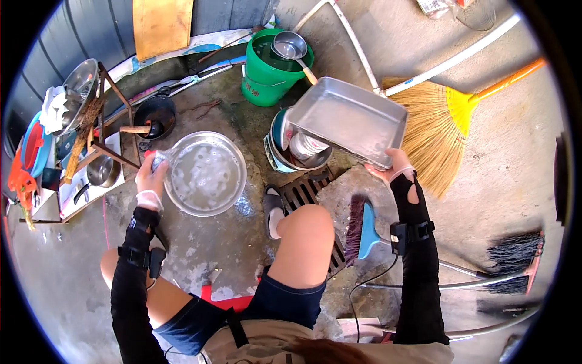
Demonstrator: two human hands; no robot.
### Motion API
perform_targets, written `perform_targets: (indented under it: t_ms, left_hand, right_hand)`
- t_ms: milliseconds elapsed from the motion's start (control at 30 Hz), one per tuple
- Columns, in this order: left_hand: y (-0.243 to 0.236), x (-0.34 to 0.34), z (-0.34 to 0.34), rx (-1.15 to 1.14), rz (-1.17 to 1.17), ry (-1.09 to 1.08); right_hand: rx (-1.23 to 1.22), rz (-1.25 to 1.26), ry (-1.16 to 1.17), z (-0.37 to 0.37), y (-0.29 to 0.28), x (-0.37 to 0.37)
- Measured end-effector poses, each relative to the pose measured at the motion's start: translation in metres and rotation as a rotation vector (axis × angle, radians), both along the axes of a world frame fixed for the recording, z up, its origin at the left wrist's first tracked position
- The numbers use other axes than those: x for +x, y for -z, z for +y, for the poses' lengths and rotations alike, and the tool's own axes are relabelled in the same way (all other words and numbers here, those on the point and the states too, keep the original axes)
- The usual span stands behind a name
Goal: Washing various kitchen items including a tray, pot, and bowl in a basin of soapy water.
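1. We record a bright scene under diffuse light; shadows are soft, and we cannot tell where the source sits.
2. We note pale glare on the metal tray [354,115], the rim of the basin [204,213] and a wet patch of floor [243,205].
3. We lose fabric detail in the black right sleeve [418,285].
4. We observe black corners, bluish fringing along the circular border, and bent seams in the wall panels [85,30].
5. We find the centre sharper than the rim.
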State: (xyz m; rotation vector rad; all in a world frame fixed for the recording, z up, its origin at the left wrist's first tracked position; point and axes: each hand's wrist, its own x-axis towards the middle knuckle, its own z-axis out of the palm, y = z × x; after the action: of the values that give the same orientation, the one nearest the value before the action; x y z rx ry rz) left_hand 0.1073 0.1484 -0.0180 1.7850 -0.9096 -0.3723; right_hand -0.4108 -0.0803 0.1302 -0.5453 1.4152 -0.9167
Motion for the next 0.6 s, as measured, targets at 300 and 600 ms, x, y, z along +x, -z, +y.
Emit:
perform_targets:
  t_ms: [300, 600]
  left_hand:
    - [0.052, -0.007, 0.0, 0.172, 0.015, 0.001]
    - [0.053, -0.025, -0.007, 0.264, 0.175, 0.0]
  right_hand:
    - [-0.627, 1.507, 0.116, -0.12, 0.066, -0.069]
    - [-0.834, 1.505, -0.251, -0.167, 0.112, 0.001]
